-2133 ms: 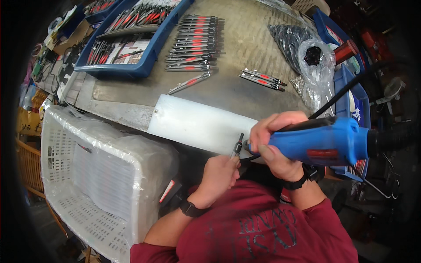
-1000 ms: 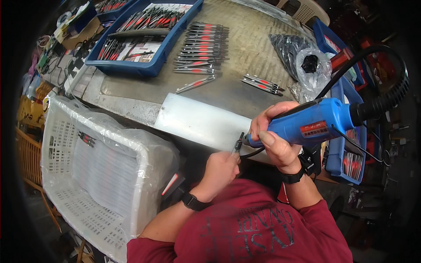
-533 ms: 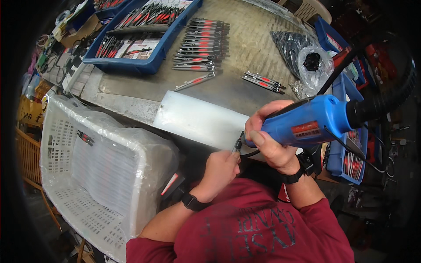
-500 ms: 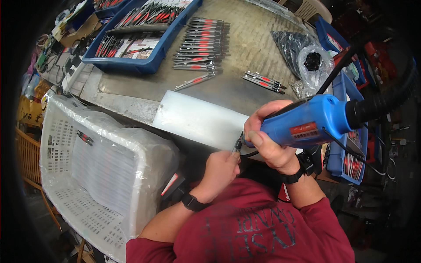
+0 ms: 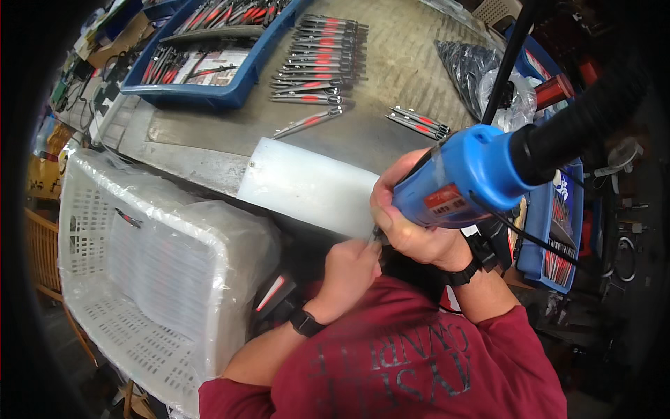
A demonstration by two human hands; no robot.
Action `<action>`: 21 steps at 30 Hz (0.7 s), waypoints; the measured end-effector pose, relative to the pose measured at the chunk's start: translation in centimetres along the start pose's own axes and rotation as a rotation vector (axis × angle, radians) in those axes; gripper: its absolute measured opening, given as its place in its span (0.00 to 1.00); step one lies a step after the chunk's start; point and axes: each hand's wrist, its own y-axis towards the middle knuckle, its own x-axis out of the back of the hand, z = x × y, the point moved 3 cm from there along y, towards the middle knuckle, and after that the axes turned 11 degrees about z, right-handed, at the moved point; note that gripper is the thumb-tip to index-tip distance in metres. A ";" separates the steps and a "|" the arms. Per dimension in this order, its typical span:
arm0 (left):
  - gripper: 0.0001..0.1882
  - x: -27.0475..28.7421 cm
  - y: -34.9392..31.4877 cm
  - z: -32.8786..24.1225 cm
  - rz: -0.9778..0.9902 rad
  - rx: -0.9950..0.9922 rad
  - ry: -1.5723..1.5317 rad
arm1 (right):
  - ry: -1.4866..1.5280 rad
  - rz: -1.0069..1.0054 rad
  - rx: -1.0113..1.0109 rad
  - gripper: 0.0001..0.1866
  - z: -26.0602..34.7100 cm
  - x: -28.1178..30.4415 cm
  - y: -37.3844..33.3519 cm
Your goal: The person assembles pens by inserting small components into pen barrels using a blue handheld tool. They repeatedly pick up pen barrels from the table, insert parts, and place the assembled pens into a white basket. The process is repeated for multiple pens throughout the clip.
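Observation:
My right hand (image 5: 408, 227) is wrapped round a blue electric screwdriver (image 5: 447, 185), whose thick black sleeve runs off to the upper right. Its tip is hidden behind my fingers. Just below, my left hand (image 5: 351, 271) pinches a slim grey piece (image 5: 375, 236), mostly covered by both hands, at the right end of a white block (image 5: 314, 185) on the table edge. Beyond the block, several grey-and-red pen-shaped tools (image 5: 322, 59) lie in a stacked row. One more such tool (image 5: 307, 121) lies slantwise nearer me, and a few others (image 5: 419, 123) rest to the right.
A white basket (image 5: 223, 241) lined with clear plastic stands at the left, with a few tools inside. A blue bin (image 5: 244, 87) of tools sits at the far left. Black parts fill a clear bag (image 5: 460, 77) at the back right, and blue trays (image 5: 534, 241) stand at the right.
My right hand and the screwdriver have shifted slightly left, and the screwdriver's rear end has swung left. My left hand has hardly moved and keeps its pinch.

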 end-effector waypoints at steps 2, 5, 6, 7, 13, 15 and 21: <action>0.17 0.1 0.1 -0.4 0.002 -0.063 0.015 | -0.072 0.014 0.020 0.13 0.2 0.1 -0.2; 0.15 0.0 -0.1 -0.7 0.050 -0.032 -0.054 | 0.083 -0.086 0.000 0.23 0.5 0.6 -1.6; 0.14 -0.1 -0.3 -0.8 0.068 0.040 -0.077 | 0.097 -0.096 -0.005 0.23 0.7 1.0 -2.2; 0.13 -0.2 -0.5 -1.1 0.086 0.043 -0.102 | 0.257 -0.141 0.012 0.23 0.7 1.2 -2.8; 0.12 0.3 0.4 -4.3 0.119 -0.077 -0.049 | 0.486 -0.427 0.236 0.23 1.6 4.5 -5.7; 0.12 1.1 2.3 -6.1 0.090 -0.227 0.191 | 0.517 -0.489 0.277 0.24 1.8 5.8 -6.5; 0.08 0.2 8.3 -10.9 -0.188 -0.719 0.924 | 0.499 -0.603 0.340 0.23 1.3 8.4 -8.6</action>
